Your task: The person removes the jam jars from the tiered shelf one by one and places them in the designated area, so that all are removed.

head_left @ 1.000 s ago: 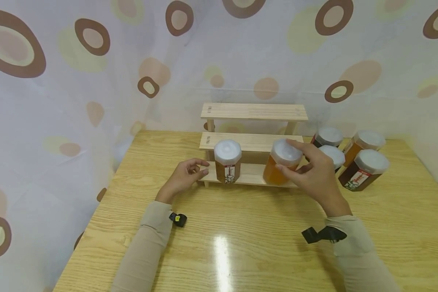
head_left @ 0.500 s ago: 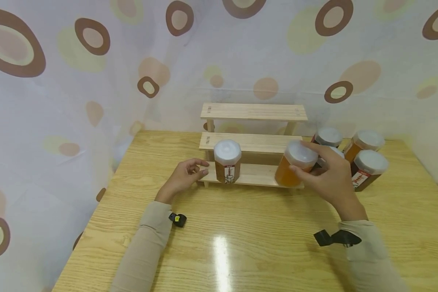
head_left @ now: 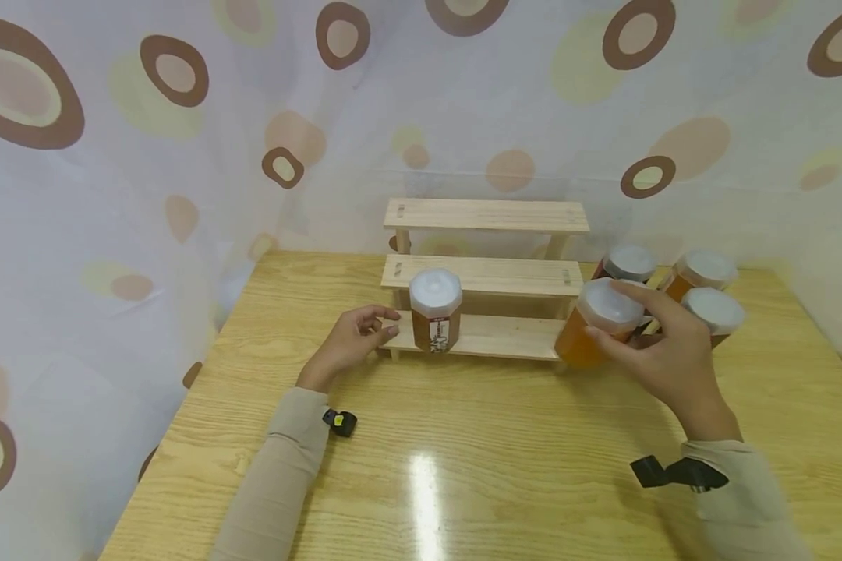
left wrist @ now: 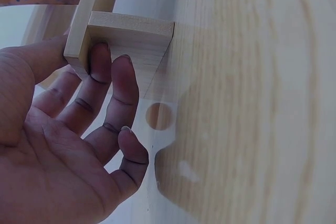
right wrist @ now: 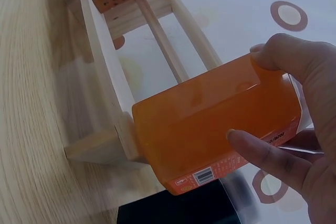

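A three-tier wooden display rack (head_left: 505,335) stands against the back cloth. My left hand (head_left: 351,343) holds the left end of its lowest board, thumb on one side and fingertips on the other in the left wrist view. A lidded jar with a brown body (head_left: 436,315) stands upright near that end. At the right end, my right hand (head_left: 677,366) grips an orange jar (head_left: 581,339) between thumb and fingers, close under its white lid. The orange jar is tilted, its base by the board's end; whether they touch I cannot tell. A barcode label (right wrist: 205,176) shows in the right wrist view.
Right of the rack stand several lidded jars, among them a dark one (head_left: 630,263), an orange one (head_left: 705,269) and a front one (head_left: 716,312) partly hidden by my right hand. A patterned cloth (head_left: 463,101) hangs behind the wooden table (head_left: 505,452).
My right hand has carried the orange jar rightward along the lowest board to its right end, and the jar leans more. The left hand and the brown jar have stayed put.
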The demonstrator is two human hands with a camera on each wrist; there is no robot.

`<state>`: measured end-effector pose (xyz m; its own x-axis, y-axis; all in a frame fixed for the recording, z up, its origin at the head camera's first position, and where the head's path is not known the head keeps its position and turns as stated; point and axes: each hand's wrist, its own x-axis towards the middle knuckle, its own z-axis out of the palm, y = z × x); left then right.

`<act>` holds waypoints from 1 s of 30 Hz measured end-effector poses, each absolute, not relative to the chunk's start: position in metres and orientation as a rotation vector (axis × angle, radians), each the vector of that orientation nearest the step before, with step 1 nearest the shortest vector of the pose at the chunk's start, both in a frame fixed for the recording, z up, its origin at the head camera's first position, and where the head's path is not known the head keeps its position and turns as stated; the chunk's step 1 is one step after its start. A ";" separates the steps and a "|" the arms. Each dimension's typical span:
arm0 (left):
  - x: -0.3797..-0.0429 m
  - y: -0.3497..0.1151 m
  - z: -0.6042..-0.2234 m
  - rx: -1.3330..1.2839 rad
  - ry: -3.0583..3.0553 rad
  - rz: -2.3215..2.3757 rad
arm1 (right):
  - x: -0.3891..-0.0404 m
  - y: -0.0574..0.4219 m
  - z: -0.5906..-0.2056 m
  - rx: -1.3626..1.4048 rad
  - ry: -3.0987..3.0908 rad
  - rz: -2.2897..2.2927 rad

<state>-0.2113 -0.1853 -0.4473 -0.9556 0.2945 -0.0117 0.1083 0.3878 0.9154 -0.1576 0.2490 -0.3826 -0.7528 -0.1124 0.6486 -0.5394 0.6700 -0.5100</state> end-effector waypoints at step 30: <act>-0.211 -0.186 -0.448 0.367 2.470 1.609 | -0.130 0.300 -0.382 0.301 -2.319 1.003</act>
